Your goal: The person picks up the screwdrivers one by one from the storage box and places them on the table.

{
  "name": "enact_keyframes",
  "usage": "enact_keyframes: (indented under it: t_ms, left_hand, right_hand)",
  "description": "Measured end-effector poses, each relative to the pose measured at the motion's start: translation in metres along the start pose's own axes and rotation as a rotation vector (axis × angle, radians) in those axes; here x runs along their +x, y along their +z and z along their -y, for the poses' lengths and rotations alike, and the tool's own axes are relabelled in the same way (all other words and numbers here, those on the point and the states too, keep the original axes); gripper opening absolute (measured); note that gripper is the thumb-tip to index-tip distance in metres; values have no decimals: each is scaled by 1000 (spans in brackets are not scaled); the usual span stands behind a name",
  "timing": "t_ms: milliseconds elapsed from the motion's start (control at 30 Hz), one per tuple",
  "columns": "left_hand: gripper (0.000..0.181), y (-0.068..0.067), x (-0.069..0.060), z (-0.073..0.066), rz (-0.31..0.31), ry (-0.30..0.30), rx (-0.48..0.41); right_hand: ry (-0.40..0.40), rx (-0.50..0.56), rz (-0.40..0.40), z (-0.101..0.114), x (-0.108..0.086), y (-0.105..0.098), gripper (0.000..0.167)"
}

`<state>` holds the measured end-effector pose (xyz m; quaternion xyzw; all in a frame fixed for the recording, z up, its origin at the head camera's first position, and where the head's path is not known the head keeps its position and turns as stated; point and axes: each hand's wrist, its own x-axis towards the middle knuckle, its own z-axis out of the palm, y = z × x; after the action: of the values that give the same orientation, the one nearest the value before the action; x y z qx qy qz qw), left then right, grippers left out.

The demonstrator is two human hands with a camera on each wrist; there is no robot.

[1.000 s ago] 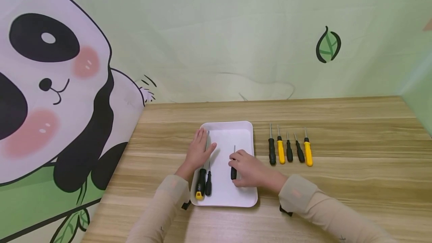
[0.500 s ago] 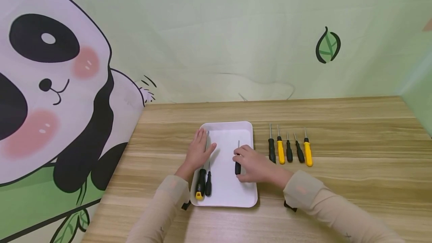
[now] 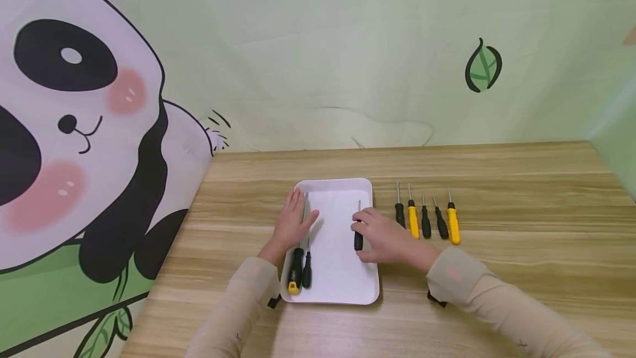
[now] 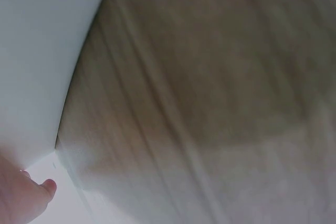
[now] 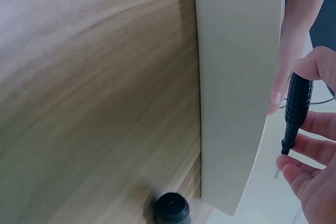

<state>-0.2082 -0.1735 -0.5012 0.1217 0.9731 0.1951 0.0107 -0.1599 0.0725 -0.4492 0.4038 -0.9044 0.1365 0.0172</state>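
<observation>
My right hand [image 3: 382,236] holds a small black-handled screwdriver [image 5: 298,100] between thumb and fingers, over the right side of the white tray [image 3: 343,286]. Its thin shaft points away from me. On the tray's left edge rests my left hand [image 3: 290,225], fingers straight and thumb out over the tray. Inside the tray, along its left side, lie a large black and yellow screwdriver [image 3: 295,272] and a slimmer black screwdriver [image 3: 307,272]. The left wrist view shows mostly table, with part of the left hand [image 4: 23,195] in the corner.
Right of the tray, several screwdrivers lie in a row on the wooden table [image 3: 536,209], among them a yellow-handled screwdriver [image 3: 454,225] and a short black screwdriver [image 3: 425,225]. Behind the table stands a green wall [image 3: 377,70] with a panda picture.
My right hand has moved right and slightly away from me with the small screwdriver, toward the tray's right edge. The left hand has stayed in place.
</observation>
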Motion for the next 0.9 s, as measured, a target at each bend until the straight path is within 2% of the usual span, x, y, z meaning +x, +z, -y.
enact_keyframes:
  t_ms: [333,700,900]
  left_hand:
    - [71,0,-1,0,7,-4,-2]
    - [70,-2,-1,-1,1,4,-1]
    - [71,-1,-2,-1,3,0,2]
  right_hand:
    - [-27,-38,-72,-11,-6,-2,42]
    - [-57,-66,-100,-23,-14,-10,43]
    - [-14,-56,-78,-26,-18,-13,46]
